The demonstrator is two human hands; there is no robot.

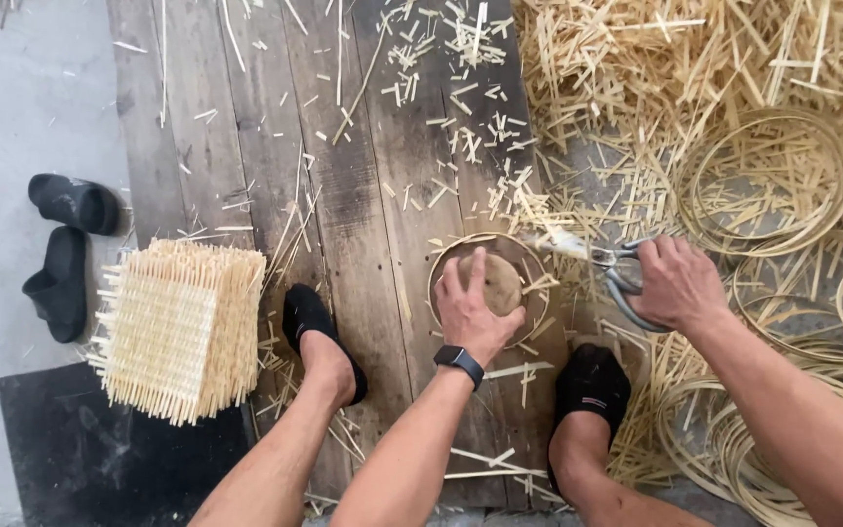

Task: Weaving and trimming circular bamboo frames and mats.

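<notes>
Head view, looking down at a plank floor strewn with bamboo offcuts. The left hand presses flat on a round block set inside a small woven disc with a bamboo rim; its grip is spread open, fingers extended over the block, closing on nothing. The right hand, just right of the disc, has its grip closed around the handles of metal shears, whose blades point left toward the disc's far right edge among protruding strips. Right of the shears lie coiled bamboo hoops. A stack of woven mats sits at left, beside black sandals.
</notes>
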